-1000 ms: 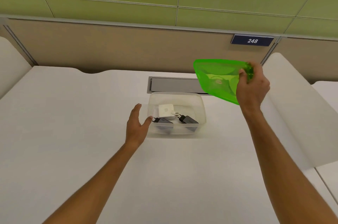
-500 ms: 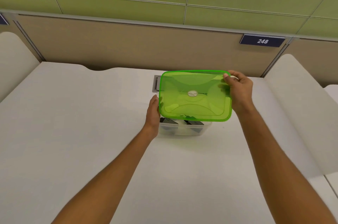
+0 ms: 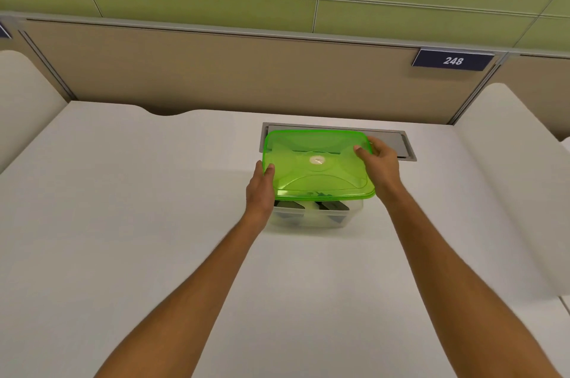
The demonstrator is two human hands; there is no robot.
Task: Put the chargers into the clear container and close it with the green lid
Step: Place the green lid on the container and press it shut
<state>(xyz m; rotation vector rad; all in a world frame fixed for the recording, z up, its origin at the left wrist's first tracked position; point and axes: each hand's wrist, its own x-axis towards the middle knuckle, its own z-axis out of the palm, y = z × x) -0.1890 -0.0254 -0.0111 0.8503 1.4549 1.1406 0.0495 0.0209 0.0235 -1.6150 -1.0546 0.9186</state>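
Note:
The translucent green lid (image 3: 314, 168) lies flat over the clear container (image 3: 314, 218) in the middle of the white desk. Dark chargers (image 3: 333, 206) show through the container's front wall below the lid's rim; the rest of the contents is hidden. My left hand (image 3: 260, 192) grips the lid's left edge, thumb on top. My right hand (image 3: 377, 163) holds the lid's right far corner, fingers resting on top. Whether the lid is pressed on all round I cannot tell.
A grey cable hatch (image 3: 398, 143) is set into the desk (image 3: 138, 223) just behind the container. Beige partition (image 3: 216, 75) with a "248" sign (image 3: 452, 60) runs along the back. White side dividers (image 3: 505, 161) flank the desk on both sides.
The lid came from my raised right hand at the right, down over the container. My left hand shifted from the container's side to the lid's left edge.

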